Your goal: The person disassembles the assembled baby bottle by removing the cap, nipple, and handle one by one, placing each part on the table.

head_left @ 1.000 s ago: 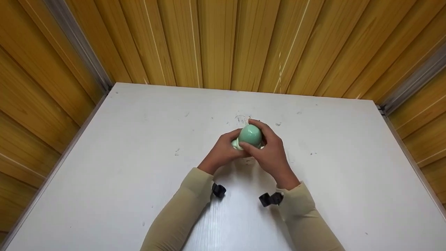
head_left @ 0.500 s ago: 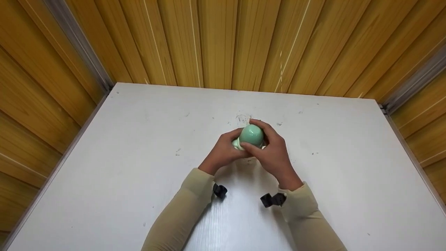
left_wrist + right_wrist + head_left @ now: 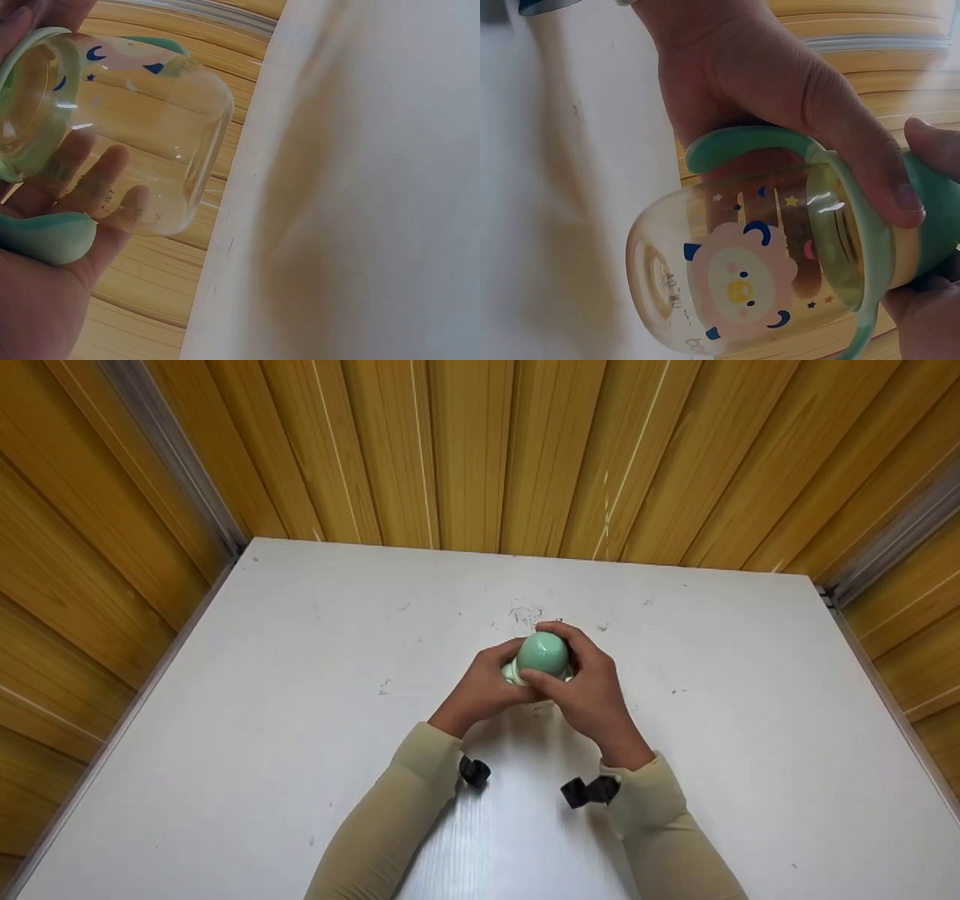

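A clear baby bottle [image 3: 664, 262] with a pale green collar, green side handles [image 3: 742, 142] and a rounded green cap [image 3: 544, 652] is held over the white table. A pink sheep, moons and stars are printed on its body. My left hand [image 3: 487, 682] grips the bottle below the collar. In the left wrist view, its fingers show through the clear wall beside a handle. My right hand [image 3: 596, 686] grips the cap, thumb on the near side and fingers curled round the far side. In the head view, the hands hide most of the bottle's body.
The white table [image 3: 300, 660] carries small dark scuff marks. Yellow wood-look panels [image 3: 465, 450] stand along its back and sides, with metal posts [image 3: 172, 450] at the corners. A black wrist camera [image 3: 474, 772] sits on the left sleeve, another black camera [image 3: 589, 791] on the right.
Both hands keep their grip on the bottle and its cap. The right fingers and the cap have shifted very slightly down and right in the head view.
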Tool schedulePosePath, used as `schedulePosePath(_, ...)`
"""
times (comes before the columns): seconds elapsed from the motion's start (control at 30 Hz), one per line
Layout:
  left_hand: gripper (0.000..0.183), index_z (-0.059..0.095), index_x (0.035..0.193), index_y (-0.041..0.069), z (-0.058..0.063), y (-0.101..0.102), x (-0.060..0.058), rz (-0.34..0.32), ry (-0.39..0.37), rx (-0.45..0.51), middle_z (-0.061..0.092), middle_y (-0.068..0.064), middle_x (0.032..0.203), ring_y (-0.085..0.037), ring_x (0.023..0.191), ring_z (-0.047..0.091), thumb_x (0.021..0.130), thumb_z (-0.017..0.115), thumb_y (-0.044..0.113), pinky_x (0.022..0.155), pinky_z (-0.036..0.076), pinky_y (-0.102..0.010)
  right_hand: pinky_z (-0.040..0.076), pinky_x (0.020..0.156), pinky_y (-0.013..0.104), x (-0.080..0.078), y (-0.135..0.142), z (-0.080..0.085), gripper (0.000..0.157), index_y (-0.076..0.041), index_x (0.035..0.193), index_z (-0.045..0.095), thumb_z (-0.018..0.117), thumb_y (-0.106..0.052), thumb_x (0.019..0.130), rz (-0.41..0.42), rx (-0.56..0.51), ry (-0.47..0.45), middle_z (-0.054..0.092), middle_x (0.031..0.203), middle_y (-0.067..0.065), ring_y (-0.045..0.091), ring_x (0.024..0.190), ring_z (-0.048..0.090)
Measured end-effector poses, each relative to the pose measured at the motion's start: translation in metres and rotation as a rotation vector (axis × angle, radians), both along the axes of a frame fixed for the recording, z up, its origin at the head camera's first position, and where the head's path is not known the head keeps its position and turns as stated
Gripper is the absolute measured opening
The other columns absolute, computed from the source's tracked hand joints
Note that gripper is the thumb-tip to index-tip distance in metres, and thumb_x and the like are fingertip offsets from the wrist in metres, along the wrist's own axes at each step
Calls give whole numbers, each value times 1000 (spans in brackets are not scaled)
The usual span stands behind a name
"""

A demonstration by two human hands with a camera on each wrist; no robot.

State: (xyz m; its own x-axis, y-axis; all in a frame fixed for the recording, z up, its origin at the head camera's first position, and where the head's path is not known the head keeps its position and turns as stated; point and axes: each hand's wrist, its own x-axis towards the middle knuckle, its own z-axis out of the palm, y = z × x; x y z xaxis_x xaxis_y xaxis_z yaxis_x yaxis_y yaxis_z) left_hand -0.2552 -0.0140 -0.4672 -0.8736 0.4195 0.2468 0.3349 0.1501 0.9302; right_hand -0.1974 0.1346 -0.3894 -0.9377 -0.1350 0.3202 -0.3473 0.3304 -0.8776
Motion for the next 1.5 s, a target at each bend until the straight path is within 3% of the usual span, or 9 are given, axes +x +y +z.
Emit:
schedulePosePath(0.33, 58, 54, 119, 37, 2, -1, 2, -22, 9, -14, 59, 15, 115, -5, 105, 55, 66, 76, 47, 90, 46, -30, 44, 93, 32, 1, 1, 2, 51, -11, 121, 54, 74, -13, 74, 58, -29, -10, 53, 125, 7, 13, 110, 52)
schedulePosePath(0.73, 48, 60, 113, 26, 31, -8, 17, -111, -9, -13, 63, 9, 109, -9, 98, 57, 69, 78, 33, 86, 48, -29, 45, 90, 25, 4, 6, 8, 51, -4, 119, 54, 74, -8, 73, 145, -84, -30, 55, 120, 8, 17, 106, 54)
schedulePosePath(1.07, 47, 61, 112, 26, 29, -8, 17, -130, -18, -2, 63, 8, 108, -10, 98, 57, 69, 78, 33, 86, 47, -29, 46, 88, 24, 2, 9, 7, 50, -3, 118, 55, 75, -6, 72, 180, -91, -29, 55, 118, 14, 19, 103, 56)
schedulePosePath(1.5, 45, 62, 110, 26, 27, -7, 16, -159, -13, 6, 63, 8, 107, -11, 95, 57, 68, 79, 29, 85, 47, -30, 45, 90, 25, -5, 17, -2, 49, -7, 119, 56, 73, -4, 74, 225, -102, -48, 55, 122, 11, 18, 106, 55)
